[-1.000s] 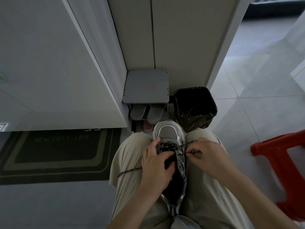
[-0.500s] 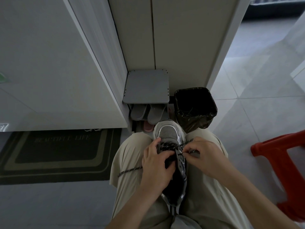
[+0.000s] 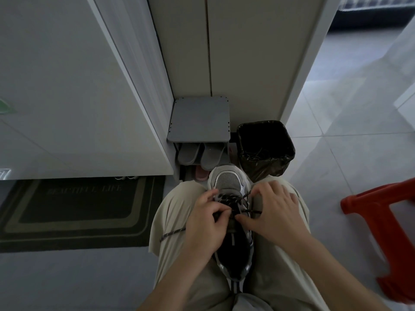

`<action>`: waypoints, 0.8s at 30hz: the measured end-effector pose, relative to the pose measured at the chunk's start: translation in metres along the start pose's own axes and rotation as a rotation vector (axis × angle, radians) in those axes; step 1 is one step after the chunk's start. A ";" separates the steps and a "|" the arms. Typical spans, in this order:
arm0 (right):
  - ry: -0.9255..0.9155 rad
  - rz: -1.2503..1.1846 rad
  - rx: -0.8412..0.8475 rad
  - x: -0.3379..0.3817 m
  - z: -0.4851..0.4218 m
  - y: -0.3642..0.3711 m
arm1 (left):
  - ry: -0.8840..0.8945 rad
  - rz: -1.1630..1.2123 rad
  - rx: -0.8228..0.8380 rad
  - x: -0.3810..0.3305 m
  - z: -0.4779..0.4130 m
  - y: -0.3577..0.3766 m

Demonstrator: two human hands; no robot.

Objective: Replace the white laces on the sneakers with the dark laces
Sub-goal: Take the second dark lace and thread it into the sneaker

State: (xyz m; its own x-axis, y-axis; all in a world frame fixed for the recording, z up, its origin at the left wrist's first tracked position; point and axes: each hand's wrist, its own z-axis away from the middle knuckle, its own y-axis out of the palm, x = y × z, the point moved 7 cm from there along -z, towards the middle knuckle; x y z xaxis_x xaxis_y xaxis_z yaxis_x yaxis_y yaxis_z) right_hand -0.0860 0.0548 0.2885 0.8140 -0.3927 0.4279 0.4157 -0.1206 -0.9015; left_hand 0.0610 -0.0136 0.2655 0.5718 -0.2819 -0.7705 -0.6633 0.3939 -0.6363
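Note:
A grey and silver sneaker (image 3: 227, 181) lies wedged between my knees, toe pointing away from me. A dark speckled lace (image 3: 233, 200) crosses its upper eyelets. One lace end (image 3: 172, 233) trails left over my thigh, and another (image 3: 253, 211) sticks out to the right. My left hand (image 3: 205, 225) grips the sneaker's left side, with its thumb curled over the lacing. My right hand (image 3: 275, 212) hovers at the right side with fingers spread, its thumb tip touching the tongue. No white lace is visible.
A black lined bin (image 3: 266, 149) stands just beyond the toe. Left of it is a grey shoe rack (image 3: 199, 118) with grey slippers (image 3: 197, 156) beneath. A red plastic stool (image 3: 381, 223) is at the right and a dark doormat (image 3: 78, 209) at the left.
My right hand has let go of the lace end it pinched and spread its fingers, its thumb moving in to the tongue. My left hand stays on the sneaker.

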 end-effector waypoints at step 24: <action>0.120 -0.201 0.192 0.001 0.004 0.013 | -0.066 -0.316 -0.144 0.036 0.017 -0.056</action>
State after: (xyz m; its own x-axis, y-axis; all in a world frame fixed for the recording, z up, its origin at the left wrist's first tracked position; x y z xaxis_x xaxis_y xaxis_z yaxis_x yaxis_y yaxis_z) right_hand -0.0784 0.0566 0.2772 0.6585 -0.4850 0.5755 0.6422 -0.0366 -0.7657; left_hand 0.1266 -0.0310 0.2743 0.7865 -0.3116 -0.5332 -0.5070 0.1672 -0.8456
